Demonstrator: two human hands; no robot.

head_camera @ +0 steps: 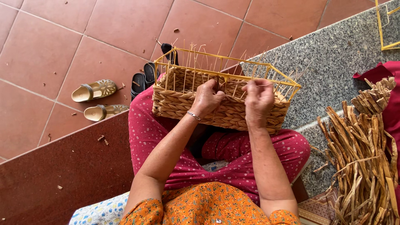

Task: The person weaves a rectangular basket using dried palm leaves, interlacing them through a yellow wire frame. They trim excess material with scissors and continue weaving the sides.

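Observation:
A half-woven rectangular basket (179, 102) rests on my lap, its yellow wire frame (227, 62) and thin upright stakes rising above the braided straw wall. My left hand (207, 99) grips the near wall at the top of the weave, fingers curled over a straw strand. My right hand (258, 100) pinches the strand at the rim a little to the right. A silver bracelet (194, 115) circles my left wrist. I sit cross-legged in pink dotted trousers and an orange flowered top.
A pile of dried straw strips (362, 154) lies on the granite step (333, 54) to my right, beside red cloth (387, 83). Another yellow frame (385, 29) stands at the top right. Beige sandals (96, 100) and black sandals (143, 79) sit on the tile floor.

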